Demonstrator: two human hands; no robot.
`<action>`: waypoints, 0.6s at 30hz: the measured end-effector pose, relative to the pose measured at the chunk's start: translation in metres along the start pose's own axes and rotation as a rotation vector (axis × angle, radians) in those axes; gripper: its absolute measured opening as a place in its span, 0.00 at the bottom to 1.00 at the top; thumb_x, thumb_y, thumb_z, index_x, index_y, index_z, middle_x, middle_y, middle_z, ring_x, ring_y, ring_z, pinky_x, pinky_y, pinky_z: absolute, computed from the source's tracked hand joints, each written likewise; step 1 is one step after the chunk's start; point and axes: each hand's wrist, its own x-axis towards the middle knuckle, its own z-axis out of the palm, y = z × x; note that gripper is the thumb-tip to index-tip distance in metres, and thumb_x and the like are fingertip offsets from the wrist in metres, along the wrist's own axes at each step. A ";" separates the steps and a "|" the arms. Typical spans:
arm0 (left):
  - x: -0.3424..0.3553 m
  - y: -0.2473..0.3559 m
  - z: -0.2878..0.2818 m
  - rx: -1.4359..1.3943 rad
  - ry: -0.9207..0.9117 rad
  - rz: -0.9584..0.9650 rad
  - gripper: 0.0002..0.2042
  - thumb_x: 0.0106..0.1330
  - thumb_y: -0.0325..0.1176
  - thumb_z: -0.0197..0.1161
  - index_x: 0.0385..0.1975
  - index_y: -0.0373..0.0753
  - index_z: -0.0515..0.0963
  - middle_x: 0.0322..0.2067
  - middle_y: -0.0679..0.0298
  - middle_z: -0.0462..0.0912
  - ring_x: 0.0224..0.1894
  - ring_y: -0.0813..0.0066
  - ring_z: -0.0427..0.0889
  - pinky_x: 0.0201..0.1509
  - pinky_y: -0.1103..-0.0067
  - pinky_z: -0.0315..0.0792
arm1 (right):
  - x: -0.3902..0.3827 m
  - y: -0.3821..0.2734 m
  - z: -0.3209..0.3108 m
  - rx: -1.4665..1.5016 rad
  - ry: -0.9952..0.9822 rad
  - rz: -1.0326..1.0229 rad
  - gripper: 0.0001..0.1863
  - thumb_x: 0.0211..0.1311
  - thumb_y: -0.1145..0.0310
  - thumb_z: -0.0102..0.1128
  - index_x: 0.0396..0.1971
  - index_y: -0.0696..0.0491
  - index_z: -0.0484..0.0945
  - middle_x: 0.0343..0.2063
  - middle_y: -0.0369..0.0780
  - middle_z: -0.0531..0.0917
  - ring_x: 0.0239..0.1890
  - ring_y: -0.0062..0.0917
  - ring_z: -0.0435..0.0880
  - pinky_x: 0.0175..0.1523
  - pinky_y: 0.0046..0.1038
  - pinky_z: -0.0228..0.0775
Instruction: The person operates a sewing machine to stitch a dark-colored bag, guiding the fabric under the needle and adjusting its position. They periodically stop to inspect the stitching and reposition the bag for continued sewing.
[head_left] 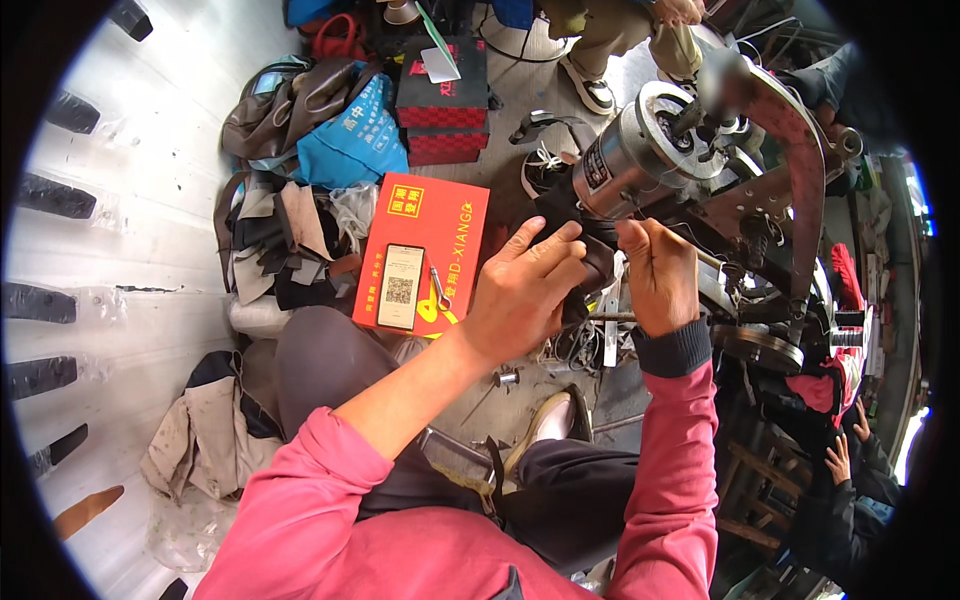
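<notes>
A metal hand-cranked sewing machine (640,150), with a silver cylindrical head and a rusty curved arm, stands ahead and to the right. Below its head lies a dark, soft-looking black piece (598,262); its exact kind is hard to tell. The fingers of my left hand (535,285) curl over the left side of this piece and grip it. Just right of it, under the cylinder, my right hand (660,275) is closed in a pinch between thumb and forefinger. Whatever lies in that pinch is too small to make out.
Left of my hands, a red box (430,225) carries a phone (402,287) and a small metal tool (440,288). Dark boxes (442,85), a blue bag (355,135) and leather scraps (300,225) lie beyond. Another person's hands (838,457) show at right; someone's shoe (588,87) is ahead.
</notes>
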 end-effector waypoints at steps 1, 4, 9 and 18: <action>0.000 0.000 0.001 0.000 -0.007 0.000 0.09 0.54 0.17 0.64 0.34 0.35 0.78 0.43 0.59 0.85 0.58 0.57 0.83 0.64 0.56 0.72 | 0.000 0.006 0.003 0.034 0.030 0.034 0.22 0.74 0.55 0.56 0.30 0.61 0.79 0.23 0.47 0.82 0.27 0.37 0.82 0.35 0.33 0.72; -0.001 0.000 0.000 0.006 -0.026 0.001 0.10 0.53 0.17 0.64 0.34 0.35 0.77 0.43 0.60 0.85 0.58 0.57 0.82 0.64 0.56 0.72 | 0.006 0.018 0.014 -0.021 0.135 0.046 0.15 0.73 0.62 0.56 0.34 0.56 0.87 0.24 0.44 0.85 0.27 0.38 0.85 0.33 0.35 0.73; 0.001 0.001 -0.001 0.040 -0.045 0.002 0.10 0.53 0.17 0.63 0.35 0.36 0.77 0.43 0.61 0.84 0.59 0.58 0.81 0.64 0.54 0.72 | 0.008 0.012 0.011 0.075 0.140 0.131 0.12 0.70 0.64 0.59 0.35 0.56 0.86 0.27 0.44 0.87 0.31 0.39 0.86 0.39 0.34 0.75; 0.000 -0.001 0.001 0.075 -0.017 0.033 0.06 0.59 0.21 0.61 0.35 0.37 0.76 0.45 0.59 0.84 0.58 0.62 0.81 0.65 0.56 0.72 | -0.127 0.050 -0.059 0.151 0.183 0.385 0.09 0.66 0.71 0.65 0.29 0.60 0.78 0.27 0.39 0.84 0.31 0.25 0.82 0.39 0.28 0.73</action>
